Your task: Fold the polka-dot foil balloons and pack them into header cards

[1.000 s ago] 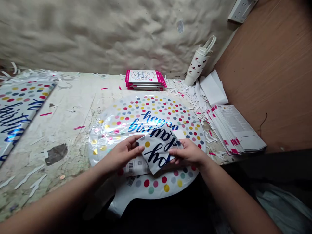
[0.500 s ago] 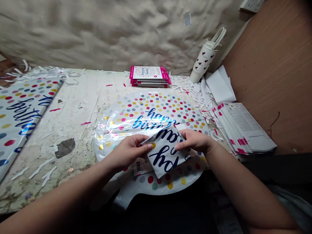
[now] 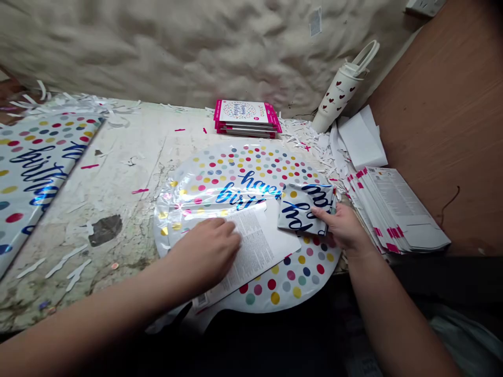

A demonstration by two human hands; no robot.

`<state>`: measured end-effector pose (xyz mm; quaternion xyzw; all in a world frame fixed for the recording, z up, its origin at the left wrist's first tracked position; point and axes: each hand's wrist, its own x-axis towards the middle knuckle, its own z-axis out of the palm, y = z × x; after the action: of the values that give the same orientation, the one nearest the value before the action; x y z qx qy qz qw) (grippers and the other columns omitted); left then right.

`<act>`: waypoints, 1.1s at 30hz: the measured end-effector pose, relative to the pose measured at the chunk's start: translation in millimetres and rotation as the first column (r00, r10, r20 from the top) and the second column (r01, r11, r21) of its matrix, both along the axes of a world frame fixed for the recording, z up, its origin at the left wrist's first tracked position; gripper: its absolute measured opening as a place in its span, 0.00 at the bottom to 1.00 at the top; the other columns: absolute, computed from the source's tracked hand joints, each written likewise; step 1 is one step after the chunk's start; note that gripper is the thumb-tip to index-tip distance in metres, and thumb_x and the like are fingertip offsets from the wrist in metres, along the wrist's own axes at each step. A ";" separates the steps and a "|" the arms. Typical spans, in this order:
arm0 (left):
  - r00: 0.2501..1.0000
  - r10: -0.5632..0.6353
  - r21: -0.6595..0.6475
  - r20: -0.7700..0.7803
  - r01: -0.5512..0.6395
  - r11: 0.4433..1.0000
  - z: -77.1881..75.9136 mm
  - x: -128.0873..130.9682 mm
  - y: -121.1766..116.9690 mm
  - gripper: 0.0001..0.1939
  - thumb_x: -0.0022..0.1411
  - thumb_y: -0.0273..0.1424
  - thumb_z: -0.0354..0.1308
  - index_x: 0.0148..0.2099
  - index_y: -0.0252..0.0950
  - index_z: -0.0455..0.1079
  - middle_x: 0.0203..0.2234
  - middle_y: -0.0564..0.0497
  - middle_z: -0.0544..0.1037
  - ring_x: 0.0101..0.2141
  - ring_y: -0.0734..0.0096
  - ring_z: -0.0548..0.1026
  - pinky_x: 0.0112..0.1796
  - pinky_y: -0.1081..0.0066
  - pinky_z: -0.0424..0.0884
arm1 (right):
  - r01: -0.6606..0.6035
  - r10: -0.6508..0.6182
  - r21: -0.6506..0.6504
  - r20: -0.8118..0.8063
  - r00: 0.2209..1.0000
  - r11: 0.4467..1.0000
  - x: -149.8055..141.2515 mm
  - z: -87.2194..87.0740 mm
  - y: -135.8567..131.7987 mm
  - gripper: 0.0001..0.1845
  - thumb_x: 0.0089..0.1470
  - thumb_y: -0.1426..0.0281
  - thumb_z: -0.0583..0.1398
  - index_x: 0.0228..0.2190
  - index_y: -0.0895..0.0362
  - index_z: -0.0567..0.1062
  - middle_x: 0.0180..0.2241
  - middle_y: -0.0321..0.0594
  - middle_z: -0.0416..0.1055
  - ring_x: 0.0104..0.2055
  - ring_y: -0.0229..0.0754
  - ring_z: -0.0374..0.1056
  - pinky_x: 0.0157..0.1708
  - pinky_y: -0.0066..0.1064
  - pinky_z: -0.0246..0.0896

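My right hand (image 3: 343,225) pinches a folded foil balloon (image 3: 304,212), white with dark blue lettering and a few dots, thumb on top. My left hand (image 3: 214,251) is closed over a white printed cardboard sleeve (image 3: 255,241), which lies slanted with small text and a barcode face up. Its fingertips are curled and partly hidden, slightly blurred. Beneath both lies a flat round foil balloon (image 3: 275,162) with coloured dots and blue "happy birthday" lettering, its tail at the near edge.
A stack of pink-edged packs (image 3: 247,118) stands at the back. A white tumbler with hearts (image 3: 338,97) leans beside paper scraps (image 3: 306,136). Printed sleeves (image 3: 404,209) are fanned out at the right by a brown panel (image 3: 444,104). Another dotted foil balloon (image 3: 35,173) lies left.
My right hand has carried the folded balloon right, and my left hand has let go of it. The sleeve, earlier mostly covered, now shows, shifted toward the lower left under my left hand.
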<state>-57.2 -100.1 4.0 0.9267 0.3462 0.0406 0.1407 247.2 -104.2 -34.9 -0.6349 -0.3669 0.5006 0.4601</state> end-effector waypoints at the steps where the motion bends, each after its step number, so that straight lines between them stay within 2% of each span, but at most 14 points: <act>1: 0.997 -0.062 0.026 -0.042 0.063 0.998 1.4 18.6 11.5 0.13 0.59 0.28 0.45 0.34 0.34 0.71 0.32 0.42 0.73 0.34 0.58 0.70 0.37 0.60 0.66 | 0.019 -0.021 0.034 0.069 0.997 0.999 -3.4 -1.1 0.0 0.21 0.40 0.61 0.67 0.37 0.58 0.74 0.39 0.44 0.76 0.42 0.50 0.72 0.43 0.44 0.68; 3: 0.977 -0.210 0.081 -0.027 0.212 0.974 -3.2 50.9 33.0 0.11 0.57 0.28 0.46 0.36 0.32 0.69 0.33 0.42 0.71 0.36 0.59 0.68 0.39 0.61 0.65 | 0.028 -0.042 0.076 0.199 0.979 0.997 -8.0 -2.5 -2.1 0.21 0.42 0.59 0.65 0.37 0.59 0.74 0.39 0.46 0.76 0.42 0.51 0.72 0.43 0.45 0.67; 5: 0.951 -0.311 0.124 0.009 0.307 0.944 -13.2 69.6 48.4 0.08 0.55 0.29 0.48 0.35 0.32 0.67 0.34 0.42 0.70 0.36 0.60 0.66 0.40 0.62 0.63 | 0.011 -0.036 0.090 0.276 0.960 0.996 -11.3 -2.7 -8.2 0.22 0.44 0.58 0.64 0.38 0.59 0.74 0.40 0.47 0.75 0.42 0.51 0.72 0.43 0.44 0.67; 9: 0.928 -0.360 0.161 0.093 0.343 0.926 -24.0 69.3 59.5 0.07 0.54 0.28 0.48 0.34 0.34 0.65 0.32 0.45 0.70 0.34 0.63 0.65 0.41 0.63 0.61 | -0.031 0.006 0.087 0.269 0.963 0.996 -19.5 3.2 -24.0 0.20 0.45 0.60 0.64 0.40 0.58 0.74 0.42 0.46 0.74 0.44 0.48 0.70 0.45 0.40 0.65; 11: 0.927 -0.357 0.180 0.116 0.333 0.925 -21.3 63.2 59.7 0.08 0.54 0.28 0.46 0.35 0.34 0.65 0.29 0.46 0.70 0.33 0.64 0.65 0.42 0.63 0.60 | -0.078 0.073 0.022 0.181 0.981 0.997 -22.2 8.6 -27.3 0.20 0.44 0.61 0.65 0.38 0.59 0.74 0.40 0.45 0.75 0.42 0.48 0.71 0.43 0.40 0.66; 13: 0.913 -0.390 0.210 0.116 0.361 0.908 -16.9 60.1 58.2 0.09 0.56 0.29 0.45 0.35 0.34 0.65 0.28 0.47 0.70 0.33 0.64 0.66 0.43 0.61 0.58 | -0.170 0.172 -0.070 0.021 0.985 0.983 -22.1 13.0 -25.2 0.20 0.42 0.62 0.66 0.37 0.60 0.74 0.37 0.44 0.76 0.39 0.48 0.72 0.40 0.39 0.67; 17: 0.880 -0.470 0.248 0.072 0.441 0.863 -12.3 62.8 51.8 0.08 0.56 0.32 0.47 0.34 0.35 0.65 0.30 0.47 0.70 0.35 0.62 0.65 0.44 0.60 0.56 | -0.363 0.297 -0.250 -0.266 0.917 0.898 -20.1 13.8 -10.6 0.22 0.35 0.69 0.70 0.35 0.61 0.75 0.31 0.42 0.77 0.33 0.44 0.73 0.37 0.36 0.67; 19: 0.878 -0.474 0.235 0.062 0.449 0.862 -12.1 64.4 49.4 0.07 0.55 0.32 0.48 0.34 0.35 0.65 0.31 0.47 0.70 0.35 0.62 0.64 0.44 0.60 0.56 | -0.409 0.313 -0.295 -0.323 0.893 0.864 -22.5 13.6 -3.1 0.21 0.33 0.70 0.70 0.34 0.62 0.74 0.29 0.40 0.76 0.31 0.42 0.72 0.35 0.34 0.67; 21: 0.882 -0.468 0.219 0.059 0.446 0.868 -11.9 64.0 49.0 0.06 0.55 0.31 0.49 0.35 0.35 0.64 0.31 0.47 0.70 0.36 0.62 0.64 0.44 0.60 0.56 | -0.437 0.342 -0.275 -0.332 0.879 0.857 -26.0 16.1 2.7 0.21 0.35 0.70 0.70 0.35 0.61 0.74 0.29 0.39 0.76 0.31 0.40 0.72 0.34 0.32 0.67; 23: 0.893 -0.445 0.211 0.061 0.425 0.880 -10.9 62.3 50.3 0.06 0.56 0.30 0.48 0.35 0.35 0.64 0.32 0.46 0.70 0.37 0.61 0.64 0.44 0.59 0.56 | -0.408 0.337 -0.218 -0.299 0.893 0.887 -28.5 21.1 7.2 0.21 0.37 0.68 0.69 0.36 0.59 0.73 0.30 0.38 0.75 0.30 0.38 0.71 0.31 0.30 0.66; 26: 0.913 -0.403 0.220 0.063 0.381 0.898 -8.0 61.3 52.2 0.06 0.57 0.29 0.46 0.35 0.35 0.64 0.32 0.46 0.70 0.37 0.61 0.64 0.44 0.59 0.55 | -0.217 0.194 -0.135 -0.161 0.968 0.967 -31.7 27.9 13.6 0.18 0.35 0.69 0.68 0.31 0.59 0.71 0.22 0.32 0.72 0.22 0.33 0.67 0.23 0.24 0.62; 28: 0.918 -0.392 0.234 0.063 0.368 0.900 -6.0 63.1 51.8 0.07 0.58 0.29 0.46 0.34 0.34 0.64 0.31 0.46 0.69 0.36 0.61 0.64 0.44 0.59 0.56 | -0.152 0.149 -0.085 -0.044 0.988 0.985 -39.0 29.1 17.5 0.15 0.33 0.71 0.68 0.26 0.59 0.71 0.17 0.29 0.68 0.18 0.30 0.62 0.19 0.22 0.57; 30: 0.917 -0.395 0.246 0.062 0.369 0.896 -4.1 65.5 50.1 0.07 0.57 0.29 0.46 0.34 0.34 0.64 0.32 0.45 0.69 0.36 0.61 0.63 0.43 0.59 0.56 | -0.265 0.267 -0.083 0.021 0.963 0.961 -51.6 28.6 20.5 0.09 0.36 0.73 0.66 0.23 0.59 0.70 0.15 0.28 0.65 0.16 0.29 0.59 0.17 0.21 0.54; 33: 0.913 -0.404 0.252 0.047 0.381 0.890 -0.5 64.1 48.1 0.07 0.56 0.28 0.46 0.35 0.33 0.65 0.32 0.45 0.70 0.37 0.61 0.64 0.43 0.60 0.57 | -0.505 0.509 -0.157 -0.014 0.861 0.849 -68.1 29.7 21.4 0.06 0.40 0.74 0.62 0.17 0.59 0.69 0.10 0.27 0.58 0.12 0.29 0.53 0.12 0.21 0.47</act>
<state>6.9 -52.0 3.5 0.9844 0.1370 0.0979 0.0513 179.1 -82.8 -5.1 -0.5565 -0.4877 0.6221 0.2558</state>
